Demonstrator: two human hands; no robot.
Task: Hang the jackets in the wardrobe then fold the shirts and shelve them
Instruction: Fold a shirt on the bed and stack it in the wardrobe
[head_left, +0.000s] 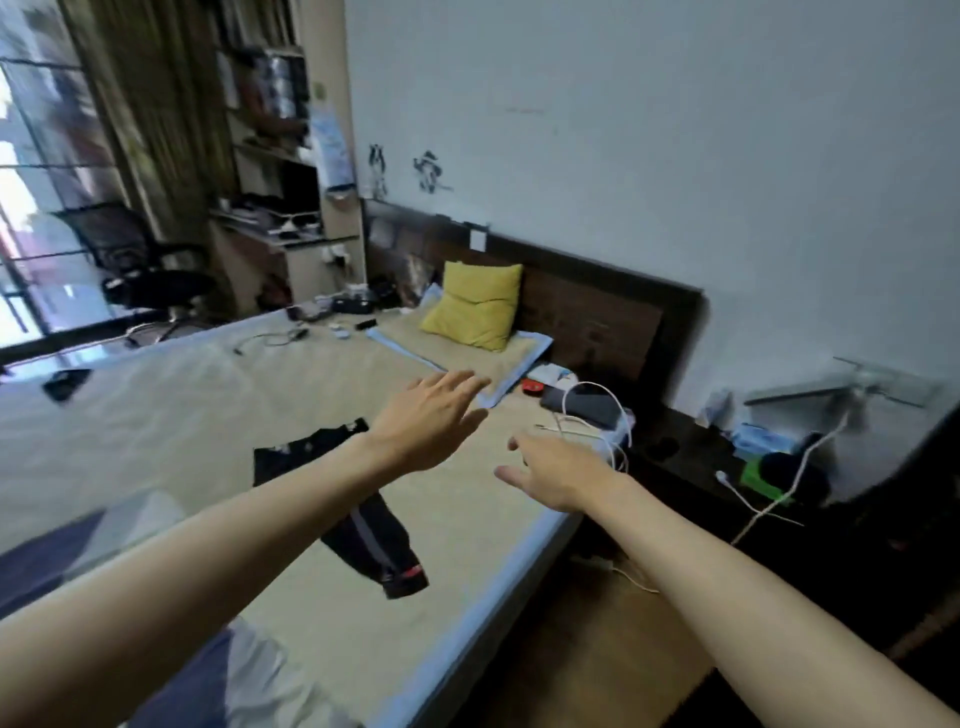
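Observation:
A black garment (374, 535) with a grey stripe and a red patch lies spread on the bed (182, 447), partly hidden under my left forearm. Both my arms stretch out over the bed. My left hand (426, 421) hovers above the garment's upper part, fingers apart and holding nothing. My right hand (556, 470) is to its right, near the bed's right edge, also open and holding nothing. A blue and white cloth (249, 680) lies at the bed's near corner. No wardrobe is in view.
A yellow pillow (475, 304) leans on the dark headboard (597, 317). White cables (597, 421) and a dark device lie at the bed's right edge. A dark nightstand (727, 467) with clutter stands right; a desk, shelves and black chair (140, 265) stand far left.

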